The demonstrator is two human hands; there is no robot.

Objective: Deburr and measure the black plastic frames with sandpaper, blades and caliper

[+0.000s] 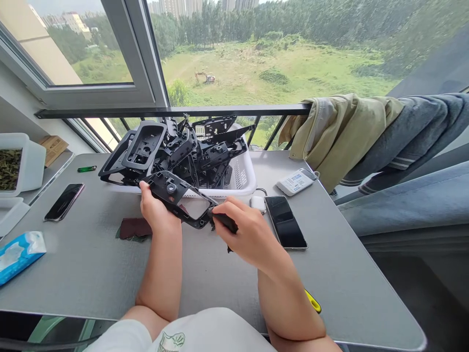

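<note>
My left hand (156, 208) grips a black plastic trim panel (166, 188) by its left end. The panel has a round boss and a large cut-out, and it is tilted down to the right in front of the basket. At its right end, my right hand (247, 230) is closed around a small black object (225, 221) that meets the panel's corner. The fingers hide most of that object, so its kind is unclear. Behind the panel stands a white plastic basket (244, 173), heaped with black plastic parts (179, 146).
On the grey table (216, 278) lie a dark red sheet (135, 229), two phones (287, 222) (64, 202), a white earbud case (258, 204), a white packet (297, 182), a green lighter (87, 169) and a blue tissue pack (22, 254). A yellow-handled item (312, 300) is partly behind my right forearm.
</note>
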